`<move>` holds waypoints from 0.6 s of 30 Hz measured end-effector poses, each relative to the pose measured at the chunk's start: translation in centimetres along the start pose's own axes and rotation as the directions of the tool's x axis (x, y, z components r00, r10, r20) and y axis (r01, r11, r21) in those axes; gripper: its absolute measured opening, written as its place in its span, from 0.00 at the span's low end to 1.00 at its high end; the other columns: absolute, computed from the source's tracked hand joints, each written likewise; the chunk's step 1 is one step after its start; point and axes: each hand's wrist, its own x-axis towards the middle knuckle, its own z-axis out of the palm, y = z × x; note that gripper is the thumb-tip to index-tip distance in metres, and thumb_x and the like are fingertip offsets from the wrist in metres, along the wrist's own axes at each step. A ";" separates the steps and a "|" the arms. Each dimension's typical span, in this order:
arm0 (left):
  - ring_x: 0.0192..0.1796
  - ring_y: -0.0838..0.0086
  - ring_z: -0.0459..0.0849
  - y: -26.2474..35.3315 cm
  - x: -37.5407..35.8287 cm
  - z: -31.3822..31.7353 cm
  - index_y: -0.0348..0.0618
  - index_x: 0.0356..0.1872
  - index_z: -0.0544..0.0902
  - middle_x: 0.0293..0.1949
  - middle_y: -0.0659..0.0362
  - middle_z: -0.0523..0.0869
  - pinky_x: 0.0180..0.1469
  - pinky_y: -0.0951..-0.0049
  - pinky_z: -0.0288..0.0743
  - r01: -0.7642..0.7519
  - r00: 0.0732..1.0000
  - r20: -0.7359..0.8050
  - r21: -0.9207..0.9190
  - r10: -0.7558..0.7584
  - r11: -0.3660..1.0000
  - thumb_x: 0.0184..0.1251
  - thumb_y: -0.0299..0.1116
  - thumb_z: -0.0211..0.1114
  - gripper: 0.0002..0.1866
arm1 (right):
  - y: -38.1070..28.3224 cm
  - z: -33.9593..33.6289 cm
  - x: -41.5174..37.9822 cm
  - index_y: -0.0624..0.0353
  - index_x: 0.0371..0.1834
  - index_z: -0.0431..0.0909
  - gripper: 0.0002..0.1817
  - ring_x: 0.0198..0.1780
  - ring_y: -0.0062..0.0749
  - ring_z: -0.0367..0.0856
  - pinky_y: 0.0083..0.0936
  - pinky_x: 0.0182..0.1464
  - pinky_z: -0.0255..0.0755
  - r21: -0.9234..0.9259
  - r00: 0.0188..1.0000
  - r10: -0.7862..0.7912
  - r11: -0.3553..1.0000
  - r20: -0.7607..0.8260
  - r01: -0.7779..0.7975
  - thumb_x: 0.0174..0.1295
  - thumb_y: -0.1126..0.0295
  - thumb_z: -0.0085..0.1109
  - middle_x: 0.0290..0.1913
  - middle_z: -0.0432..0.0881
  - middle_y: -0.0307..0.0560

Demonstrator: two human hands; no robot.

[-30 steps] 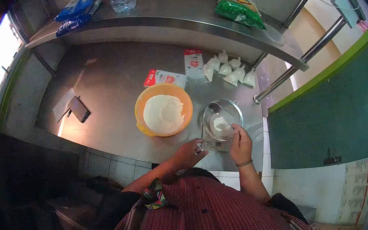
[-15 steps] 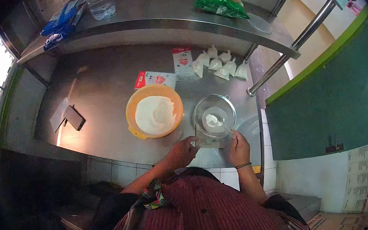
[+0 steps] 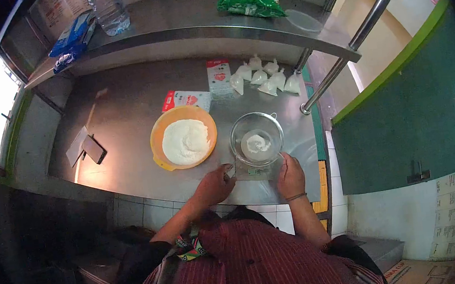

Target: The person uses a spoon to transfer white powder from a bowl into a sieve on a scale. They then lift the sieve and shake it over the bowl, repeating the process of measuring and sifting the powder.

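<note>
A round wire-mesh strainer [image 3: 234, 151] with a small heap of white powder [image 3: 258, 143] in it sits over a kitchen scale [image 3: 254, 176] with a lit green display. My left hand [image 3: 214, 187] is closed at its lower left, around a short pale piece that looks like the strainer's handle. At the strainer's lower right rim, my right hand [image 3: 291, 177] is closed with thumb and fingers together; what it holds is hidden. Left of the strainer stands an orange plastic bowl [image 3: 158, 160] filled with white powder [image 3: 183, 141].
Two red-and-white boxes [image 3: 219, 76] and several knotted bags of white powder [image 3: 259, 76] are behind the bowl and strainer. A phone on a stand [image 3: 94, 149] is at left. The overhead shelf [image 3: 183, 33] carries a water bottle [image 3: 109, 13] and a green packet [image 3: 250, 0].
The whole view has shifted slightly. The powder in the strainer has spread into a ring shape. The thin stick seen at my right fingers earlier is no longer visible.
</note>
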 end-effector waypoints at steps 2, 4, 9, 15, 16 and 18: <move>0.36 0.50 0.90 0.5 0.0 0.3 0.31 0.66 0.75 0.31 0.44 0.89 0.43 0.54 0.82 0.017 1.000 -0.002 0.000 -0.017 1.000 0.69 0.38 0.67 0.29 | 0.7 0.4 0.0 0.60 0.62 0.76 0.17 0.51 0.60 0.82 0.49 0.54 0.77 0.009 0.999 0.027 1.000 0.036 -0.028 0.76 0.68 0.45 0.48 0.82 0.62; 0.37 0.49 0.90 0.7 0.1 0.5 0.31 0.66 0.75 0.31 0.44 0.89 0.44 0.53 0.82 0.036 0.999 -0.007 0.001 -0.036 0.999 0.69 0.38 0.67 0.28 | 0.2 0.2 0.1 0.60 0.62 0.76 0.17 0.51 0.59 0.82 0.49 0.53 0.77 0.021 0.996 0.052 0.998 0.074 -0.054 0.75 0.68 0.45 0.48 0.82 0.61; 0.39 0.47 0.90 1.2 0.3 0.2 0.32 0.65 0.76 0.34 0.43 0.90 0.45 0.53 0.82 0.007 1.000 -0.018 0.029 -0.007 1.000 0.70 0.40 0.67 0.28 | -0.1 -0.2 -1.6 0.59 0.62 0.76 0.18 0.50 0.58 0.82 0.48 0.53 0.77 0.076 0.996 -0.010 0.997 0.089 0.003 0.73 0.70 0.47 0.47 0.82 0.60; 0.42 0.48 0.90 1.6 1.8 -0.7 0.32 0.66 0.75 0.36 0.41 0.90 0.48 0.52 0.82 0.077 0.994 0.070 0.023 -0.079 0.997 0.71 0.39 0.67 0.28 | -1.0 -0.3 -1.3 0.59 0.62 0.77 0.18 0.49 0.58 0.82 0.48 0.52 0.77 0.026 0.987 0.094 0.995 0.130 -0.098 0.74 0.70 0.45 0.45 0.82 0.61; 0.42 0.48 0.90 1.1 1.9 -0.7 0.32 0.66 0.75 0.36 0.41 0.90 0.48 0.52 0.82 0.074 0.994 0.077 0.018 -0.075 0.997 0.71 0.39 0.67 0.28 | -0.9 -0.2 -1.0 0.59 0.62 0.77 0.18 0.49 0.58 0.82 0.48 0.52 0.77 0.019 0.987 0.100 0.994 0.129 -0.104 0.74 0.70 0.45 0.45 0.82 0.61; 0.43 0.48 0.90 0.0 2.2 -0.7 0.32 0.67 0.74 0.37 0.40 0.90 0.49 0.52 0.82 0.000 0.994 0.107 0.019 -0.002 1.000 0.72 0.38 0.66 0.28 | -0.8 -0.1 -0.2 0.59 0.62 0.77 0.17 0.49 0.59 0.82 0.48 0.51 0.77 0.029 0.998 0.052 0.998 0.026 -0.053 0.75 0.69 0.45 0.45 0.82 0.61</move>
